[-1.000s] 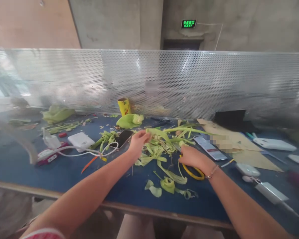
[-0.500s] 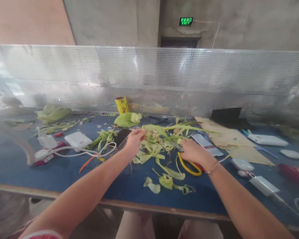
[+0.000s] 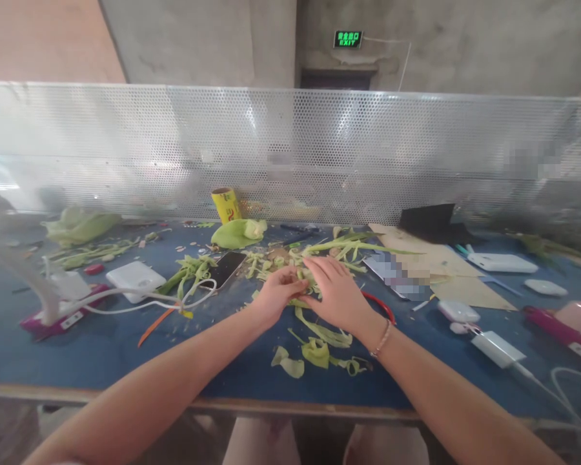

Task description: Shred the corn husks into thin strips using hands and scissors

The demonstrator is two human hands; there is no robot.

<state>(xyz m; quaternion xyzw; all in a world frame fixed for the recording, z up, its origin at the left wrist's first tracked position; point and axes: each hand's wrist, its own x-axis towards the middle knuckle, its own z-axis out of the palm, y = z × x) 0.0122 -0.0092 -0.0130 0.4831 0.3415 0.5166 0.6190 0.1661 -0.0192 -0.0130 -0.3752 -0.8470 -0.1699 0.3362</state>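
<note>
Green leaf scraps (image 3: 315,352) lie strewn over a blue table (image 3: 246,376) in the head view, heaped around our two hands, with several pieces apart nearer the front edge. Our left hand (image 3: 279,297) curls its fingers toward the thumb; our right hand (image 3: 330,290) arches close beside it, over the heap. We cannot tell whether either holds a leaf. Red loop (image 3: 382,301) shows beside our right wrist. Dark phone (image 3: 228,268) lies beyond our left hand; yellow tube (image 3: 226,206) stands farther back.
</note>
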